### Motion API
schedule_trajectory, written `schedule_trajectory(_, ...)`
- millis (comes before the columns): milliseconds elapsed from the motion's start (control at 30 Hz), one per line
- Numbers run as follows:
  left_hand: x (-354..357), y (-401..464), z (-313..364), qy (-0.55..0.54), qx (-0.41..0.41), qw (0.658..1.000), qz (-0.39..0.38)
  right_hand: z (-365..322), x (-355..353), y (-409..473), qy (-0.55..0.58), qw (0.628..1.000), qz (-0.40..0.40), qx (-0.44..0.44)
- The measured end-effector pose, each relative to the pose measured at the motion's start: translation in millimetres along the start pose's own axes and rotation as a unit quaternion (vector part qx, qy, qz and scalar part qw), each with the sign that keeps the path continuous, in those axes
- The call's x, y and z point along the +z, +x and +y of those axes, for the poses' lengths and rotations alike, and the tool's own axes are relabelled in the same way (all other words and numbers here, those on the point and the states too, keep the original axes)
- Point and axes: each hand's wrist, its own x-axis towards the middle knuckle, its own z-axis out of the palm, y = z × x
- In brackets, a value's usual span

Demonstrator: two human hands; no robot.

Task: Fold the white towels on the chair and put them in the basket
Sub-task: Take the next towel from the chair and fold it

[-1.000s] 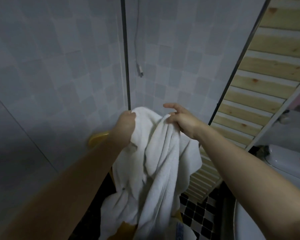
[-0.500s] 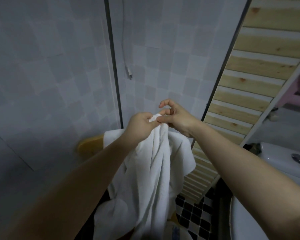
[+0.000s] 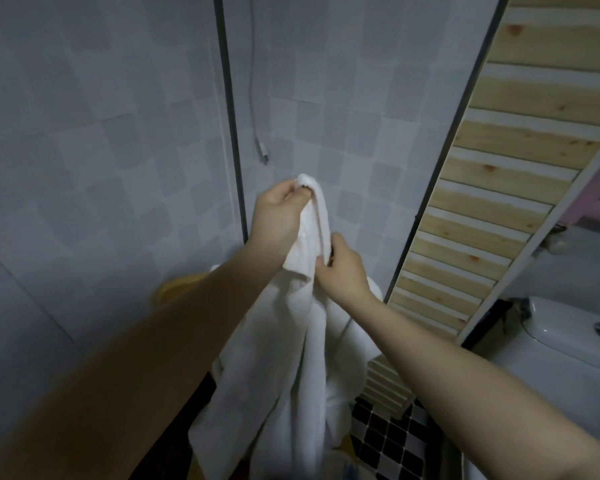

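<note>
A white towel (image 3: 284,368) hangs in long folds in front of me, held up in the air. My left hand (image 3: 278,216) grips its top corner, raised highest. Just below and to the right, my right hand (image 3: 340,268) pinches the towel's edge. A yellow chair (image 3: 177,289) shows partly behind my left forearm, its seat hidden by the towel. No basket is in view.
Grey tiled walls meet at a dark corner strip (image 3: 229,116), with a cable (image 3: 258,143) hanging beside it. A slatted wooden panel (image 3: 492,188) leans at the right. A white toilet tank (image 3: 568,344) stands at the lower right over a black-and-white checked floor (image 3: 388,434).
My left hand has risen with the towel's corner. My right hand has slid down the edge, from beside the left hand to below it. The view has tilted slightly.
</note>
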Motion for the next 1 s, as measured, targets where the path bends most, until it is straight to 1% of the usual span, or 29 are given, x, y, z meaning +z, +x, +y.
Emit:
schedule_trajectory(33, 1, 2, 10, -0.015, 0.015, 1.0, 0.0, -12, 0, 4, 0.002, 0.999, 0.044, -0.007)
schedule_trajectory(100, 0, 7, 32, -0.06, 0.03, 0.998, 0.011, -38, -6, 16, 0.053, 0.994, 0.094, -0.03)
schedule_trajectory(167, -8, 10, 52, -0.09, 0.033, 0.995, 0.017, -58, -17, 24, 0.11, 0.986, 0.113, -0.06)
schedule_trajectory(233, -18, 9, 56, -0.06, 0.028, 0.998, 0.008, -64, -23, 21, 0.109, 0.983, 0.112, -0.102)
schedule_trajectory(300, -27, 1, 42, -0.005, 0.006, 1.0, 0.001, -58, -18, 8, 0.043, 0.985, 0.095, -0.14)
schedule_trajectory(367, -30, -10, 20, 0.048, -0.024, 0.999, 0.001, -45, -9, -5, -0.058, 0.982, 0.077, -0.163)
schedule_trajectory(433, -32, -19, -1, 0.104, -0.048, 0.993, -0.003, -34, -2, -11, -0.12, 0.981, 0.049, -0.147)
schedule_trajectory(500, -35, -24, -19, 0.148, -0.056, 0.987, -0.004, -21, 2, -13, -0.163, 0.981, 0.018, -0.104)
schedule_trajectory(533, -37, -27, -25, 0.153, -0.056, 0.987, -0.004, -15, 3, -14, -0.172, 0.982, 0.009, -0.08)
schedule_trajectory(567, -39, -31, -29, 0.151, -0.057, 0.987, -0.008, -8, 4, -14, -0.161, 0.985, 0.009, -0.06)
schedule_trajectory(633, -40, -38, -34, 0.152, -0.06, 0.986, -0.02, 3, 5, -15, -0.092, 0.994, 0.033, -0.04)
schedule_trajectory(733, -41, -43, -39, 0.147, -0.072, 0.986, -0.029, 13, 4, -23, -0.037, 0.996, 0.075, -0.031)
schedule_trajectory(800, -42, -42, -38, 0.116, -0.09, 0.989, -0.013, 16, 4, -31, 0.014, 0.998, 0.063, -0.02)
schedule_trajectory(900, -44, -39, -32, 0.047, -0.105, 0.993, 0.034, 17, 4, -35, 0.138, 0.989, 0.051, -0.023)
schedule_trajectory(933, -44, -39, -30, 0.026, -0.107, 0.993, 0.045, 15, 3, -33, 0.147, 0.987, 0.044, -0.044)
schedule_trajectory(967, -44, -39, -28, 0.009, -0.109, 0.993, 0.054, 14, 0, -31, 0.114, 0.99, 0.027, -0.073)
schedule_trajectory(1000, -43, -38, -25, -0.005, -0.112, 0.992, 0.063, 13, -2, -29, 0.049, 0.993, -0.004, -0.103)
